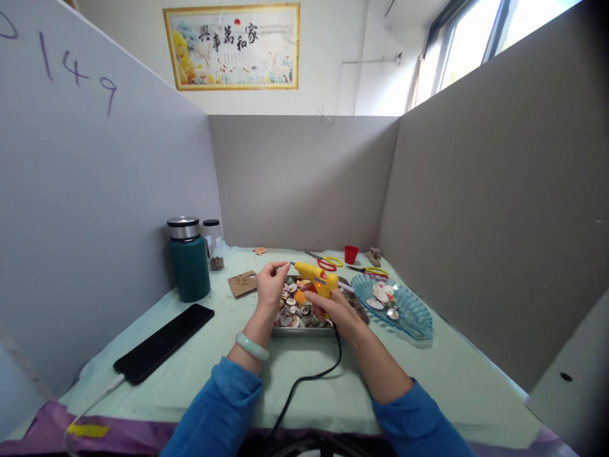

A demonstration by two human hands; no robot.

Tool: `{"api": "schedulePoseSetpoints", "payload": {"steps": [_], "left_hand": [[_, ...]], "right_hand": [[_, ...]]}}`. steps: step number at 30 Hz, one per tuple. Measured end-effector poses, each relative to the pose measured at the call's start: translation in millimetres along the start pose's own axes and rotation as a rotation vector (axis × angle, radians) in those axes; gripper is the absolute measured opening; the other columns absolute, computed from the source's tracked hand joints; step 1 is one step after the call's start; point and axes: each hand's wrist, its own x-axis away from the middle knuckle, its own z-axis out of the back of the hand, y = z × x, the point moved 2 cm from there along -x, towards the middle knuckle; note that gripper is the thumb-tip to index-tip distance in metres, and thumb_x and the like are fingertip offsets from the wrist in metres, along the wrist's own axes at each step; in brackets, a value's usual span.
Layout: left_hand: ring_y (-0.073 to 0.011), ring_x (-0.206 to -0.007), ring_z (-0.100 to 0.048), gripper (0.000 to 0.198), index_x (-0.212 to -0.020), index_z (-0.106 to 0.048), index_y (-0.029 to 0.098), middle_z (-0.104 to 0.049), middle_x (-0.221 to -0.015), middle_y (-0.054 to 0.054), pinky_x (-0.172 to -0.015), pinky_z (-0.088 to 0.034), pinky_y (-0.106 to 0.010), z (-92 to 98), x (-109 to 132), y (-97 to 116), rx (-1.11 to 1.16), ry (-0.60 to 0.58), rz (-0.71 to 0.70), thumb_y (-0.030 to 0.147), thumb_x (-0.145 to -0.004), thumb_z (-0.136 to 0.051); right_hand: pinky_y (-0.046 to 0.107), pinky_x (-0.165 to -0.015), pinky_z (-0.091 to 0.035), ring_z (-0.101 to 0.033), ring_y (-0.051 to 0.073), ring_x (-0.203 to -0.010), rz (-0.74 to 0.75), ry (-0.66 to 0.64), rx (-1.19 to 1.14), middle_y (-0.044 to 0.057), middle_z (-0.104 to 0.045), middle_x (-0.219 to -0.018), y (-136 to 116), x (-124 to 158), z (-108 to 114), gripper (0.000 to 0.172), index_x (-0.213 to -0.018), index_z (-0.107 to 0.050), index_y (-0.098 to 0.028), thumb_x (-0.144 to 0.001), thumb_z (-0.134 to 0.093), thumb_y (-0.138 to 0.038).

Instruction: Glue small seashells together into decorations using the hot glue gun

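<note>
My right hand (333, 309) grips a yellow glue gun (314, 277) whose nozzle points left; its black cord (304, 381) trails toward me. My left hand (270, 284) is closed in a pinch just in front of the nozzle, holding something small I cannot make out. Both hands hover over a metal tray (304, 330) filled with several shells. A pale green bangle (252, 346) circles my left wrist.
A blue glass shell-shaped dish (409, 314) with shells sits right of the tray. Behind are two scissors (328, 261) (371, 271), a red cup (351, 254) and a brown card (242, 282). At left stand a green flask (188, 260), a small jar (215, 244) and a black phone (164, 341). Partition walls enclose three sides.
</note>
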Motion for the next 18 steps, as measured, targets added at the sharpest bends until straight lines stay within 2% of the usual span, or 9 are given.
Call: {"api": "schedulePoseSetpoints", "payload": {"steps": [4,8,18], "left_hand": [[-0.0087,-0.047,-0.043,0.032,-0.079,-0.070,0.014,-0.053,-0.053,0.003,-0.047,-0.033,-0.022,0.1,-0.3,-1.1,0.008,0.010,-0.001,0.042,-0.064,-0.072],[-0.0084,-0.047,-0.042,0.032,-0.079,-0.070,0.014,-0.053,-0.052,0.003,-0.047,-0.033,-0.021,0.1,-0.5,-1.4,0.020,0.015,-0.008,0.041,-0.064,-0.072],[-0.0095,-0.051,-0.046,0.032,-0.078,-0.070,0.013,-0.056,-0.055,0.002,-0.049,-0.036,-0.022,0.0,-1.5,-0.5,0.034,0.034,-0.019,0.041,-0.063,-0.072]], "right_hand": [[0.022,-0.043,-0.025,-0.036,0.008,-0.041,-0.025,0.006,0.007,-0.007,-0.044,-0.045,1.7,-0.9,1.0,0.032,-0.100,-0.063,-0.017,-0.080,-0.062,-0.042],[0.022,-0.043,-0.025,-0.036,0.008,-0.041,-0.007,-0.031,0.010,-0.006,-0.043,-0.045,2.2,-1.6,0.9,0.029,-0.097,-0.063,-0.018,-0.081,-0.062,-0.041],[0.023,-0.044,-0.026,-0.035,0.008,-0.042,0.009,-0.020,0.035,-0.006,-0.042,-0.046,0.1,-0.1,0.5,0.028,-0.097,-0.062,-0.017,-0.082,-0.061,-0.040]]}}
